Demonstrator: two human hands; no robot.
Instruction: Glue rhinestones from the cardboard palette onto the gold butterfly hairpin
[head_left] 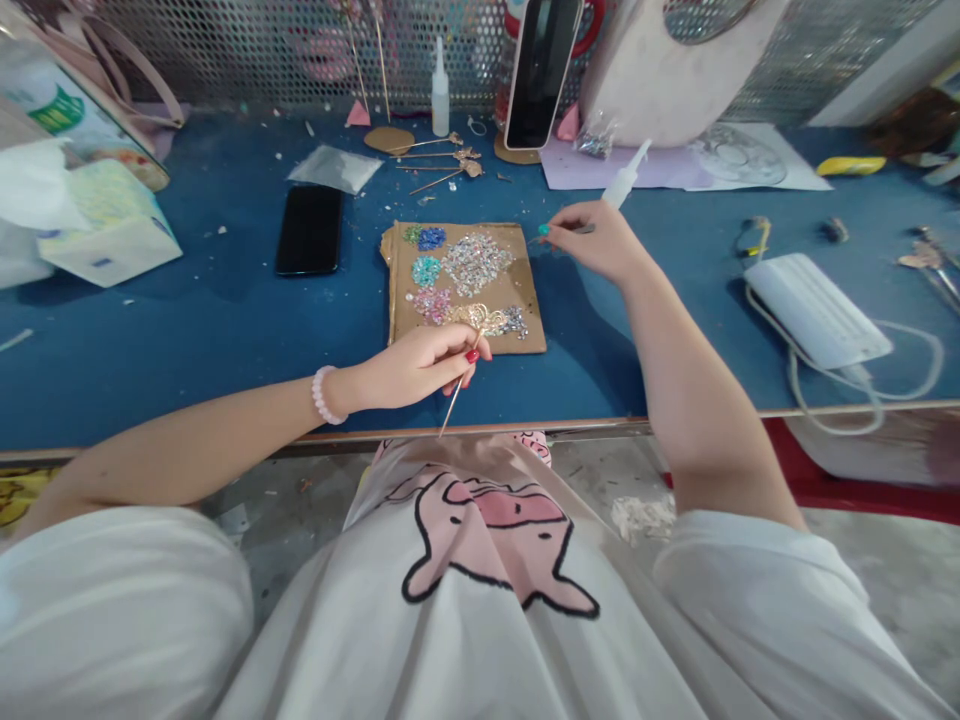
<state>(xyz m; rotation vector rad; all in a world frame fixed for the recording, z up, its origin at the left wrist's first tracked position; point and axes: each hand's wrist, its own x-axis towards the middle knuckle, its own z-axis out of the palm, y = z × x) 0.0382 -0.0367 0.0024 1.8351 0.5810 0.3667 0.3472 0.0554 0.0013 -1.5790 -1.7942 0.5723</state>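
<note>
In my left hand (431,368) is a gold hairpin (452,405), pinched between thumb and fingers. Its ornate openwork head (480,318) is over the near part of a cardboard piece (525,335), and the stick slants down towards the table edge. On the cardboard are piles of small rhinestones: clear (476,263), turquoise (426,270), blue (432,238), green (412,234), pink (432,304) and grey-blue (514,321). Right of the cardboard, my right hand (596,235) is closed on thin metal tweezers (585,229), whose point is towards the rhinestones.
Behind the cardboard lie several gold hairpins (442,160), a plastic bag (336,170) and a glue bottle (440,95). Another glue bottle (627,178) leans behind my right hand. A black phone (310,230) lies left; a white power bank (817,308) with cable lies right.
</note>
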